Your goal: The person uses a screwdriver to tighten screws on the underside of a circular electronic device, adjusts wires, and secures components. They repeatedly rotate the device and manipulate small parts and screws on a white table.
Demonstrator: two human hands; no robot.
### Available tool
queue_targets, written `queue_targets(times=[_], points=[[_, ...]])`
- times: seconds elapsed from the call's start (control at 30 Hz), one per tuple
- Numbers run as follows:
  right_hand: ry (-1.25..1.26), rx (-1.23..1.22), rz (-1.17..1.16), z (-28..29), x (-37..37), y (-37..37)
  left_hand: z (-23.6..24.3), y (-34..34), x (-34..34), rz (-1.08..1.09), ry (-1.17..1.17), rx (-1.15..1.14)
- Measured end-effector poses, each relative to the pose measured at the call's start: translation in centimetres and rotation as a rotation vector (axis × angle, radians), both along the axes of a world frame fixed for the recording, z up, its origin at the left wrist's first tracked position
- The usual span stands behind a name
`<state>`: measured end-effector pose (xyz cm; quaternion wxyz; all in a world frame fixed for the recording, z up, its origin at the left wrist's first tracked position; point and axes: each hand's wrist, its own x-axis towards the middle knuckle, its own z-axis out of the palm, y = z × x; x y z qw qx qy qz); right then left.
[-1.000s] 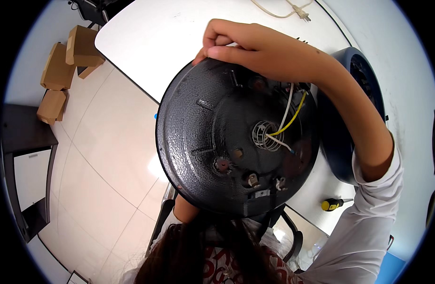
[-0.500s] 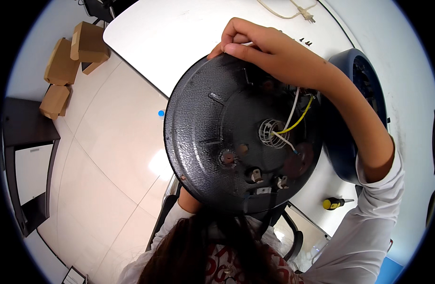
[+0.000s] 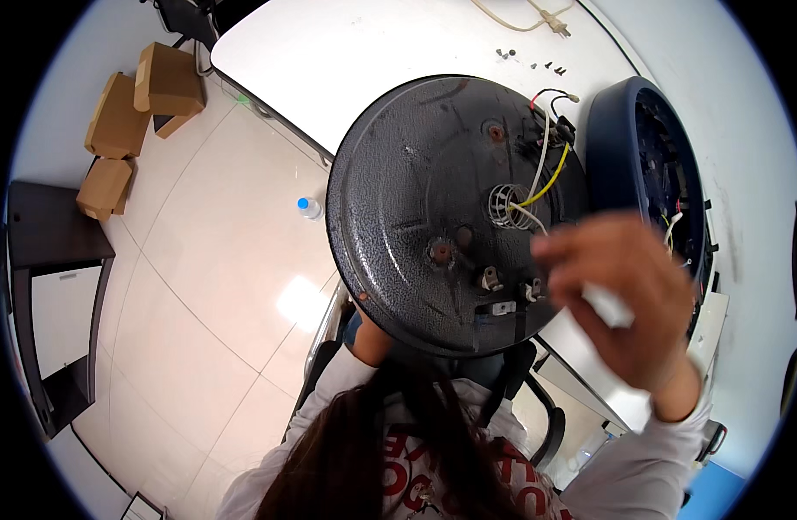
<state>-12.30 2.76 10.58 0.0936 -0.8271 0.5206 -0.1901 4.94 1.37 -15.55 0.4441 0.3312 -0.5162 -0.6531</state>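
As your right hand point(image 3: 628, 299) blurs over the black plate's point(image 3: 390, 191) edge, I cannot tell either hand's grip. You're likely checking its wires point(image 3: 554, 182); next calls for steady support.

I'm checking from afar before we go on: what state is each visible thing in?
Black plate: wired side facing the camera
Yellow wire: curved, one end at the wire coil
Blue shell: hollow side facing right
Plug: unplugged, on the table
Screws: loose, on the table
Bottle: capped
Right hand: blurred, grip unclear
Left hand: hidden by the plate
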Motion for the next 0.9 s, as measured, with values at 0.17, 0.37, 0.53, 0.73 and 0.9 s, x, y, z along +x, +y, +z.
queue_targets(times=[0.17, 0.37, 0.53, 0.73, 0.9], points=[[-0.164, -0.049, -0.288, -5.2, 1.6, 8.5, -4.2, 1.1, 0.5, 0.205, 0.297, 0.464], [-0.864, 0.493, -0.744, -9.2, 4.6, 13.0, 0.9, 0.2, 1.7, 0.133, 0.319, 0.337], [-1.206, 0.721, -0.671, -11.7, 5.4, 13.7, 2.1, -1.1, 1.3, 0.198, 0.443, 0.492], [-1.466, 0.586, -0.587, -12.4, 6.1, 13.4, 1.8, -1.8, 0.8, 0.177, 0.388, 0.426], [-1.315, 0.488, -0.691, -12.7, 7.0, 13.2, 1.6, -1.8, 1.0, 0.171, 0.358, 0.402]])
